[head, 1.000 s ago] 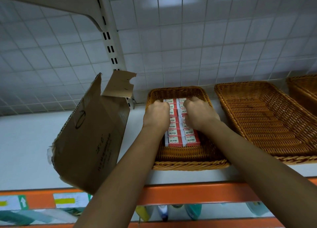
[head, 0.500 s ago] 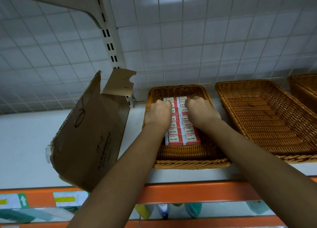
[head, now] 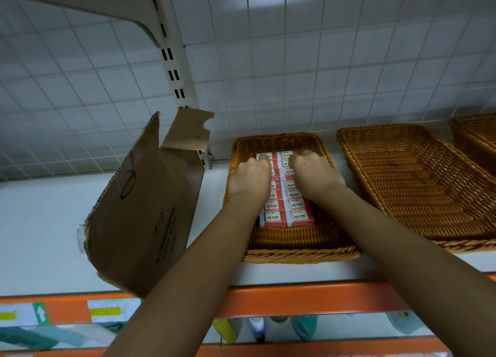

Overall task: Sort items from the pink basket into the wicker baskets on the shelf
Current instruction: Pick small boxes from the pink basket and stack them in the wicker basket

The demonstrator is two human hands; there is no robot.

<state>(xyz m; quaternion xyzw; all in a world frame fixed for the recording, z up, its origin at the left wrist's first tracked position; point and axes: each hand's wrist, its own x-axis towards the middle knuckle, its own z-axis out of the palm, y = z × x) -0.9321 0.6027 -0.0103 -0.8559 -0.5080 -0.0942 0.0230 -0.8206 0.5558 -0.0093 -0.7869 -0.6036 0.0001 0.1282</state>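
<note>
Squaring up, on shelf [head: 40, 236], inside leftmost basket [head: 300, 256], two rows of boxes [head: 285, 217] lying flat side by side; clasping the rows' far end with left hand [head: 249, 179] and right hand [head: 314, 174], fingers [head: 306, 155] curled down, tips hidden. Judged step: tidying placed stock. Next: letting go, lifting clear without skewing rows, fetching more from pink basket, unseen.

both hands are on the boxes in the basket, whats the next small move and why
Probably lift both hands out. The left hand and right hand lie curled on the far 2B boxes, which already sit in two neat rows inside the wicker basket. Whether they grip any box is hidden.
</note>
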